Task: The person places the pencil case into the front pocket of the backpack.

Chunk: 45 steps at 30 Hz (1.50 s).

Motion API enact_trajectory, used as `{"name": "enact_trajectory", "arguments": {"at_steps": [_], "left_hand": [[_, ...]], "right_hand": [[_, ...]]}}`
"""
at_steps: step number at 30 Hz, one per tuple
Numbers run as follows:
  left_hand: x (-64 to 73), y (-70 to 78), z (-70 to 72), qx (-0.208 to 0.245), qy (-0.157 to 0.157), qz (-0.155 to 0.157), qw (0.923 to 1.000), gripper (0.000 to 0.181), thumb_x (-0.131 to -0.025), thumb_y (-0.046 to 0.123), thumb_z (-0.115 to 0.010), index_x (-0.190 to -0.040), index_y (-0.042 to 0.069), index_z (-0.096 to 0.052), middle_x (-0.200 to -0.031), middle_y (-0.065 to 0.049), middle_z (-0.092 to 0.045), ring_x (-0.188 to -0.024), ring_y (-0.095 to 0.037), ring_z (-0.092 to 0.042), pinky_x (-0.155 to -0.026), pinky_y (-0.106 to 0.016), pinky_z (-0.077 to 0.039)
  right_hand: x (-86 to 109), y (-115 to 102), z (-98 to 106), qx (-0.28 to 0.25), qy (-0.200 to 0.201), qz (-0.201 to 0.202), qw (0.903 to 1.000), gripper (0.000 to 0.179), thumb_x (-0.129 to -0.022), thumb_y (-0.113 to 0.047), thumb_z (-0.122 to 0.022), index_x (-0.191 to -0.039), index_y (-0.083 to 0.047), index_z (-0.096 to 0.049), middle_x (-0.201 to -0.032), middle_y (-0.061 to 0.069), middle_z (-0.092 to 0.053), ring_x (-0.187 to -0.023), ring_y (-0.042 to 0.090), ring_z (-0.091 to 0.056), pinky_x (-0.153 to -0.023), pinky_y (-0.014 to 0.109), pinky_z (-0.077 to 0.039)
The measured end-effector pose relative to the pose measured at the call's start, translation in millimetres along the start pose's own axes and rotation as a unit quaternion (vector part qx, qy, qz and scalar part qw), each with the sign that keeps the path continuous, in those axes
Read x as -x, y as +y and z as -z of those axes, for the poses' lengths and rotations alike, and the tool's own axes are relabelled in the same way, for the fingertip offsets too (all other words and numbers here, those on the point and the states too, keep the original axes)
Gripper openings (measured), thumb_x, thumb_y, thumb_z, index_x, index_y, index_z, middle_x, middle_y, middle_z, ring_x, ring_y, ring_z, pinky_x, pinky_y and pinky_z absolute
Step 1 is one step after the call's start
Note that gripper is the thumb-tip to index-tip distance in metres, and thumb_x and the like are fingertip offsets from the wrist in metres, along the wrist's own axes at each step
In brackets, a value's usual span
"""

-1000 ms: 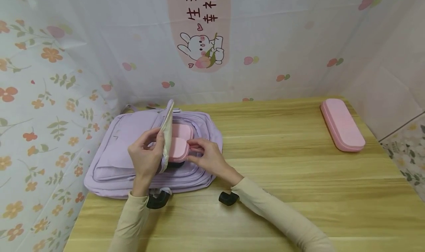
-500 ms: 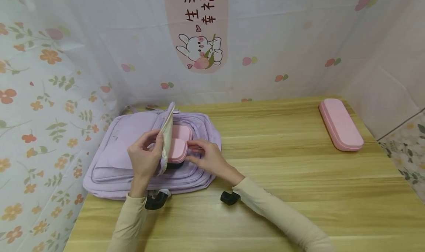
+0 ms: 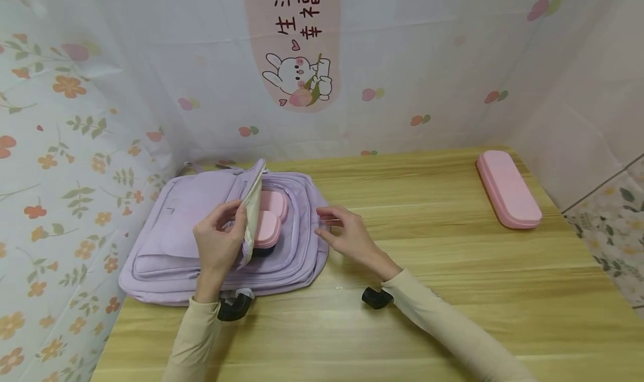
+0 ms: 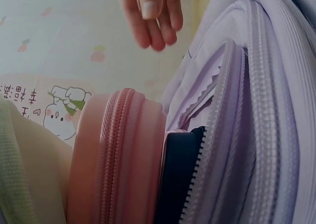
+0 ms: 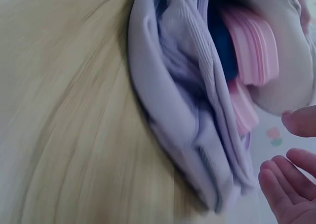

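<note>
At left on the surface [image 3: 432, 192], a lilac backpack [image 3: 173, 225] is laid flat. Its front flap [image 3: 255, 197] is pinched and held raised by the left hand [image 3: 218, 239]. Two pink cases [image 3: 268, 227] are half covered in the pocket [image 3: 285, 248], above a dark item [image 3: 264, 252]. Beside the bag's edge, the right hand's [image 3: 352, 237] unladen fingers are kept parted, loosely bent. Far right, another pink case [image 3: 510, 189] is seen.

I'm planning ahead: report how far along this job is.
Apparently done: two pink cases sit in the backpack's open pocket. In hand: left fingers hold the flap up; right fingers hold nothing. Perhaps remaining: the third pink case on the table, and closing the pocket.
</note>
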<state>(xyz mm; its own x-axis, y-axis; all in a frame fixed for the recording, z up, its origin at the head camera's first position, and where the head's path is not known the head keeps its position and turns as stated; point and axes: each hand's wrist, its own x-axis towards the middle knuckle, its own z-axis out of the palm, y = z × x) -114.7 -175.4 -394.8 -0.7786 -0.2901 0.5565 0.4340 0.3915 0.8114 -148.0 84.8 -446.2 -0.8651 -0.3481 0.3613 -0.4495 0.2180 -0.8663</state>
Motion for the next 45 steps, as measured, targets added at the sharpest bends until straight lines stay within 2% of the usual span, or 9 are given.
{"name": "enact_trajectory", "arguments": {"at_steps": [6,14,24,28,33,37,42,45], "left_hand": [[1.1,-0.4,-0.8,-0.009,0.000,0.002,1.0000,0.013,-0.090,0.002,-0.070,-0.099,-0.004,-0.077,-0.079,-0.024,-0.072,-0.068,0.004,-0.065,-0.054,-0.007,-0.050],[1.2,-0.3,-0.2,-0.010,0.001,0.000,0.9999,0.013,-0.089,-0.001,-0.070,-0.099,-0.005,-0.077,-0.080,-0.024,-0.072,-0.067,0.006,-0.064,-0.053,-0.005,-0.049],[1.4,0.8,1.8,-0.012,-0.002,-0.002,0.9999,0.013,-0.089,0.000,-0.071,-0.099,-0.005,-0.077,-0.079,-0.022,-0.073,-0.068,0.006,-0.064,-0.054,-0.005,-0.050],[2.2,-0.3,1.3,-0.017,0.001,-0.007,0.9998,0.013,-0.089,0.000,-0.071,-0.099,-0.006,-0.076,-0.079,-0.023,-0.072,-0.069,0.007,-0.064,-0.055,-0.005,-0.049],[3.4,-0.8,1.0,-0.018,0.001,-0.009,0.9998,0.013,-0.089,-0.001,-0.071,-0.099,-0.006,-0.076,-0.079,-0.024,-0.072,-0.069,0.008,-0.064,-0.056,-0.005,-0.050],[3.6,-0.5,0.8,-0.017,-0.002,-0.007,0.9998,0.013,-0.090,0.000,-0.070,-0.100,-0.006,-0.076,-0.080,-0.023,-0.072,-0.069,0.007,-0.064,-0.056,-0.005,-0.050],[3.5,-1.4,0.2,-0.025,-0.001,-0.011,0.9996,0.013,-0.089,-0.001,-0.071,-0.100,-0.006,-0.076,-0.080,-0.024,-0.073,-0.070,0.009,-0.063,-0.058,-0.004,-0.050],[3.9,-1.5,0.1,-0.025,-0.003,-0.011,0.9996,0.013,-0.089,-0.001,-0.070,-0.100,-0.006,-0.076,-0.080,-0.024,-0.073,-0.070,0.009,-0.063,-0.059,-0.004,-0.051]], "right_hand": [[8.2,7,23,0.060,0.016,-0.021,0.9978,0.041,-0.086,0.000,-0.077,-0.124,0.009,-0.064,-0.122,0.025,-0.068,-0.111,0.038,-0.067,-0.098,0.046,-0.058],[19.4,16,64,0.102,0.047,-0.057,0.9920,0.044,-0.090,-0.006,-0.076,-0.129,0.007,-0.061,-0.130,0.023,-0.064,-0.120,0.038,-0.062,-0.103,0.049,-0.054],[39.7,32,101,0.145,0.107,-0.056,0.9820,0.051,-0.090,-0.006,-0.074,-0.135,0.009,-0.055,-0.135,0.029,-0.058,-0.124,0.044,-0.055,-0.106,0.057,-0.048],[47.8,39,120,0.160,0.143,-0.074,0.9739,0.053,-0.091,-0.007,-0.073,-0.137,0.010,-0.053,-0.136,0.031,-0.056,-0.125,0.045,-0.052,-0.108,0.059,-0.044],[58.5,42,151,0.157,0.187,-0.118,0.9624,0.056,-0.093,-0.012,-0.072,-0.140,0.010,-0.050,-0.140,0.033,-0.052,-0.129,0.047,-0.049,-0.110,0.061,-0.041],[69.0,44,177,0.161,0.206,-0.149,0.9536,0.060,-0.096,-0.018,-0.070,-0.144,0.009,-0.046,-0.145,0.030,-0.048,-0.134,0.046,-0.045,-0.114,0.057,-0.038],[82.7,45,204,0.184,0.243,-0.177,0.9361,0.062,-0.095,-0.021,-0.071,-0.145,0.006,-0.046,-0.145,0.029,-0.050,-0.133,0.045,-0.047,-0.116,0.052,-0.039],[89.8,46,218,0.191,0.276,-0.203,0.9199,0.061,-0.094,-0.022,-0.072,-0.145,0.004,-0.049,-0.143,0.027,-0.053,-0.132,0.043,-0.049,-0.116,0.044,-0.042]]}}
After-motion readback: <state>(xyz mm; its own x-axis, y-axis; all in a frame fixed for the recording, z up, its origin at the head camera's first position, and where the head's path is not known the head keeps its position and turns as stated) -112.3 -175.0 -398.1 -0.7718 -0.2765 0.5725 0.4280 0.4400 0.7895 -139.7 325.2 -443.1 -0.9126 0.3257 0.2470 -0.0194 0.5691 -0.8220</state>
